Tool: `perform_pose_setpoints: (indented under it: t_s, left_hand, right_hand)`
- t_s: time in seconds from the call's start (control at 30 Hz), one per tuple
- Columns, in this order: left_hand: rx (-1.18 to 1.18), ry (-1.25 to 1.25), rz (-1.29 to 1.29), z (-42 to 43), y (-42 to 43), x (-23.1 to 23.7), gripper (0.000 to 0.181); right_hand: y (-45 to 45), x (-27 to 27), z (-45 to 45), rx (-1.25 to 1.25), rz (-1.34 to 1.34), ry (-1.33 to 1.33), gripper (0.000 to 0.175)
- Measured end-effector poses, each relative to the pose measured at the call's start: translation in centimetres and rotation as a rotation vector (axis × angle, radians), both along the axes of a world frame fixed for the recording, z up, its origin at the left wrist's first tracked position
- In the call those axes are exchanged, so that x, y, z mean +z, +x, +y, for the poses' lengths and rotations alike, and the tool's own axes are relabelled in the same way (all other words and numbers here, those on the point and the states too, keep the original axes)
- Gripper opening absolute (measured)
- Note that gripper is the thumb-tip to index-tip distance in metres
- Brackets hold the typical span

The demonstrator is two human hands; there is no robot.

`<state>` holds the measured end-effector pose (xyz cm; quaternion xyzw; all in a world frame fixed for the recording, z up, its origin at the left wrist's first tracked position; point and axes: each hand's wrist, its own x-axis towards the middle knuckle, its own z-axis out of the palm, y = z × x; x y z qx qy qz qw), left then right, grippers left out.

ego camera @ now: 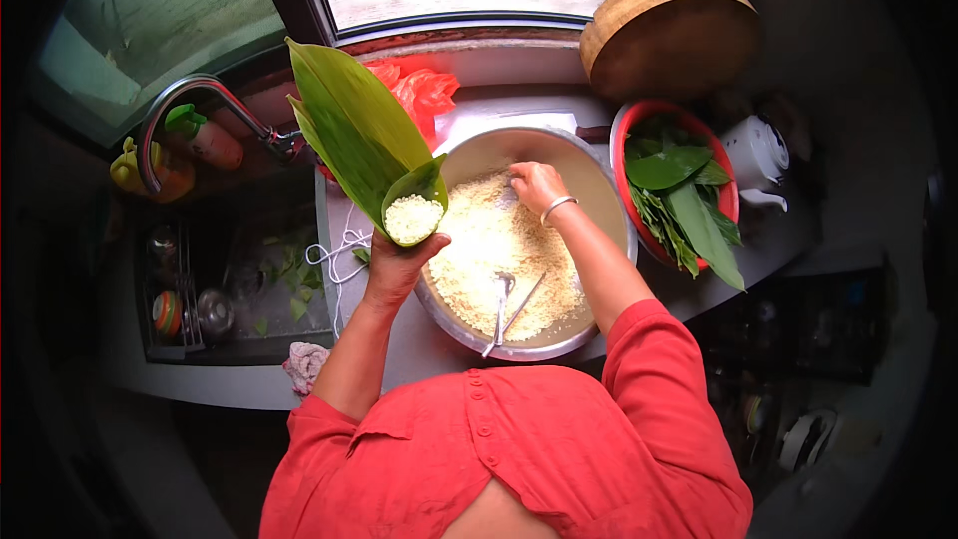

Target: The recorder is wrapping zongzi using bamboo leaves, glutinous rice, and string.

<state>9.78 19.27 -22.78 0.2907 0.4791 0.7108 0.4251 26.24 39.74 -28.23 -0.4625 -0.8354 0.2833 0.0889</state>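
My left hand [397, 269] holds a broad green leaf [352, 120], rolled into a cone at its lower end. White rice grains [413, 219] fill the cone up to near its rim. Before me stands a large metal basin [625, 217] with loose rice [501, 239] spread over its bottom. Over the far part of that rice is my right hand [537, 186], fingers bent, with a bangle on the wrist. Whether its fingertips hold any grains is hidden. A metal spoon [500, 307] and a thin rod [525, 305] lean on the basin's near rim.
Right of the basin, a red bowl [730, 198] holds green leaves [688, 187], beside a white kettle [754, 153]. A round wooden board [673, 37] leans by the window. White string [340, 254] lies near the sink [239, 352], below a curved faucet [202, 82]. A knife handle [593, 134] shows behind the basin.
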Motion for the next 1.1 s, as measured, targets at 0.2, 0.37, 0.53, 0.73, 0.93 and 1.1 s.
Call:
perform_pose_setpoints:
  t_s: [0.2, 0.37, 0.53, 0.73, 0.93, 1.1]
  left_hand:
    - [0.011, -0.054, 0.028, -0.2, -0.1, -0.5, 0.049]
    - [-0.063, -0.084, 0.039, 0.3, 0.5, -0.1, 0.046]
    - [-0.11, -0.043, 0.051, 1.2, 2.0, -0.7, 0.051]
    - [-0.301, -0.022, 0.058, 2.4, 4.7, -1.2, 0.066]
    - [-0.39, 0.043, -0.038, 2.9, 6.3, -1.2, 0.066]
    - [-0.321, 0.13, -0.006, 1.8, 4.6, -0.3, 0.061]
  right_hand:
    - [-4.4, -1.8, -1.8, 0.142, -0.057, -0.106, 0.033]
    - [-2.7, -0.2, -1.1, 0.179, 0.005, -0.364, 0.03]
    - [0.3, 8.6, -1.6, 0.185, 0.134, -0.411, 0.016]
    - [0.3, 15.6, -6.4, 0.464, 0.195, 0.004, 0.014]
    - [1.0, 17.1, -9.7, 0.507, 0.178, 0.188, 0.016]
    - [2.6, 21.6, -10.0, 0.324, 0.387, 0.155, 0.011]
